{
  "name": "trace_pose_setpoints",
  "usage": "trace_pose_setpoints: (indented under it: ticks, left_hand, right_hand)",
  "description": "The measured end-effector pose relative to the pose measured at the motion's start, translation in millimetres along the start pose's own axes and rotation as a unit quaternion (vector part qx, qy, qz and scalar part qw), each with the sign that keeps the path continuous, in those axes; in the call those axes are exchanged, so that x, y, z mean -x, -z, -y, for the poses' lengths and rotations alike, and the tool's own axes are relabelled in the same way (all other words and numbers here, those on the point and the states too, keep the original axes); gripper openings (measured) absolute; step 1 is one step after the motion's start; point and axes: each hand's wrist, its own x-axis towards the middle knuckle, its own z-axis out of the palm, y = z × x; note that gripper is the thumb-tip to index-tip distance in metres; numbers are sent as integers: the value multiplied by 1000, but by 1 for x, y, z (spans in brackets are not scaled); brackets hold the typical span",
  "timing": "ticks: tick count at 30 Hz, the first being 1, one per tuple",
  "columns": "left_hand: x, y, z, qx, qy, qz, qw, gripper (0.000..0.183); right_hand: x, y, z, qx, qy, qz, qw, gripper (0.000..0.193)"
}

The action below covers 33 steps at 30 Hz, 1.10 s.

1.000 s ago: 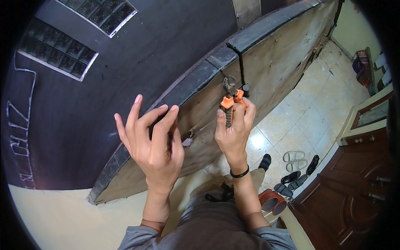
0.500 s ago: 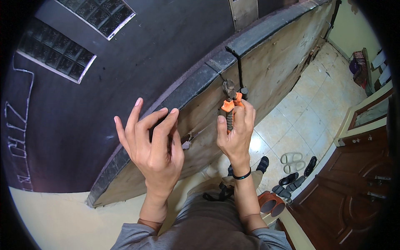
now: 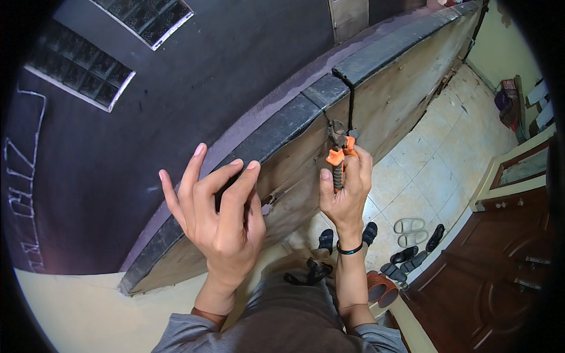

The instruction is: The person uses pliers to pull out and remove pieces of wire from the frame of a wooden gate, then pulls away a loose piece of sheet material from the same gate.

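Note:
My right hand (image 3: pixel 348 191) is wrapped round a pair of pliers (image 3: pixel 335 156) with orange and grey handles. Their dark metal jaws point up and away from me, in front of the low wall (image 3: pixel 306 170) below its dark ledge (image 3: pixel 282 126). Close by the jaws, a black cord or strap (image 3: pixel 352 106) runs over the ledge and down the wall's near face. To the left my left hand (image 3: pixel 222 203) is raised near the ledge, its fingers bent and spread apart. I see nothing held in it; its thumb is mostly hidden.
Beyond the ledge stands a dark wall with glass-block windows (image 3: pixel 82 67). On the right, a tiled floor (image 3: pixel 412 170) carries sandals and shoes (image 3: pixel 406 256) beside a brown wooden door (image 3: pixel 488 265). Brown cylindrical pots or pipes (image 3: pixel 382 288) are near my right forearm.
The view has shifted a little, so the wall's cord, the pliers and my right hand appear farther right. My left hand is almost where it was. Both hands keep the same pose.

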Motion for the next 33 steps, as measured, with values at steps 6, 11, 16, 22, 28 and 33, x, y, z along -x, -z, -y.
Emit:
trace_pose_setpoints:
  ticks: [6,11,16,22,28,33]
  left_hand:
    - [-1,3,2,-4,0,12,1000,39]
    - [-3,6,1,-9,-1,33,999,33]
    - [-3,5,3,-14,-3,35,999,30]
    - [-2,2,8,-14,-7,27,1000,32]
    - [-5,3,7,-7,-7,29,1000,29]
    - [-5,5,7,0,-9,30,1000,30]
  right_hand:
    - [5,-5,-10,-8,3,-10,1000,30]
    - [4,-6,-8,5,8,-17,1000,28]
    - [5,-8,-6,7,1,-17,1000,28]
    - [8,-14,-4,-28,-13,-18,999,30]
    - [8,-18,-4,-25,-15,-38,999,31]
    - [6,-18,-6,-24,-5,-38,999,32]
